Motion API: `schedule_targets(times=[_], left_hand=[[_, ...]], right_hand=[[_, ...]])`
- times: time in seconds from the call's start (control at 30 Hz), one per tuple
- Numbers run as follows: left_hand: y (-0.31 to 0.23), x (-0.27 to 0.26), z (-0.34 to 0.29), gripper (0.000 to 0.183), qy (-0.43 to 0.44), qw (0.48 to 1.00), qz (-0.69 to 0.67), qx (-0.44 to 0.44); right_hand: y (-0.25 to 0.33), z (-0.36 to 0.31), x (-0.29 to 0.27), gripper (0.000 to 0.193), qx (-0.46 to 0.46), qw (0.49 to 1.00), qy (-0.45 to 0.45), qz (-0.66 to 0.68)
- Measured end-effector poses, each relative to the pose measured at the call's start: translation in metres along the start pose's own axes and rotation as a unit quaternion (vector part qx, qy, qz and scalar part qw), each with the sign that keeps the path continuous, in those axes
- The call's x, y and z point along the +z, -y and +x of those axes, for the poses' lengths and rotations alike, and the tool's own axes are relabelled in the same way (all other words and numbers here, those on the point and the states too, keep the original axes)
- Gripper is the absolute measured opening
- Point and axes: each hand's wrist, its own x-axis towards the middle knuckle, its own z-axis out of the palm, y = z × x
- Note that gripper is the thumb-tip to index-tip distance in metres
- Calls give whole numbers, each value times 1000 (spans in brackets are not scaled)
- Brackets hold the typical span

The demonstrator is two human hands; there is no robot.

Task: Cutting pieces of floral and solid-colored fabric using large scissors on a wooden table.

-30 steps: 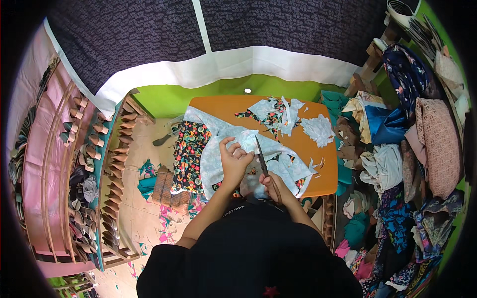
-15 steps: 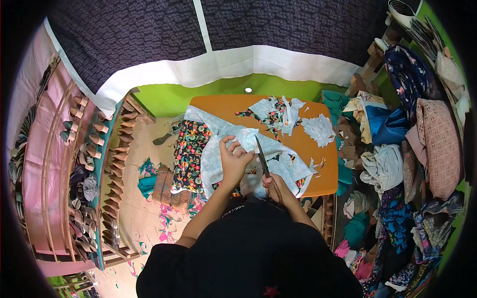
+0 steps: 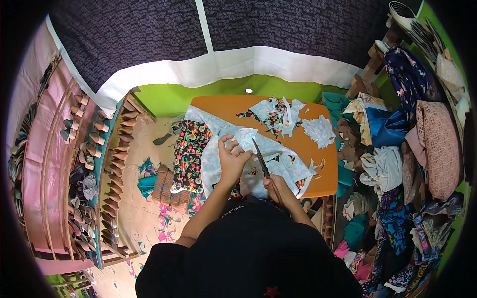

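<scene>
My left hand [image 3: 230,160] pinches a small pale piece of fabric [image 3: 246,136] between thumb and fingers. In my right hand [image 3: 279,188] is a pair of dark scissors [image 3: 261,161], their tips pointing up and left beside that piece. Under both hands a large fabric [image 3: 211,154] spreads over the orange table [image 3: 325,174], pale side up. Its left part, a black floral print [image 3: 188,155], hangs over the table's left edge. Small offcuts [image 3: 284,166] lie on the fabric right of the scissors.
A pile of floral and white scraps [image 3: 278,113] and a stack of pale pieces [image 3: 319,131] lie at the table's far side. Racks of wooden shoe lasts [image 3: 118,165] stand at left. Folded fabrics [image 3: 387,166] crowd the right. Scraps [image 3: 169,218] litter the floor.
The scissors have shifted slightly down and left, and their tips look closer together. My left hand has moved a little left with the pale piece.
</scene>
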Motion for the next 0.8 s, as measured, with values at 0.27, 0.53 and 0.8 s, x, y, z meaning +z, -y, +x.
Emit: schedule_targets(times=[0.27, 0.53, 0.8], left_hand=[[6, 0, 5, 56, -26, 999, 30, 14], [3, 3, 3, 55, -3, 1000, 15, 7], [2, 4, 2, 55, -5, 1000, 16, 9]], right_hand=[[-7, 0, 6, 62, -14, 1000, -19, 12], [-4, 2, 2, 70, 38, 993, 17, 114], [-23, 4, 10, 59, 26, 992, 15, 125]])
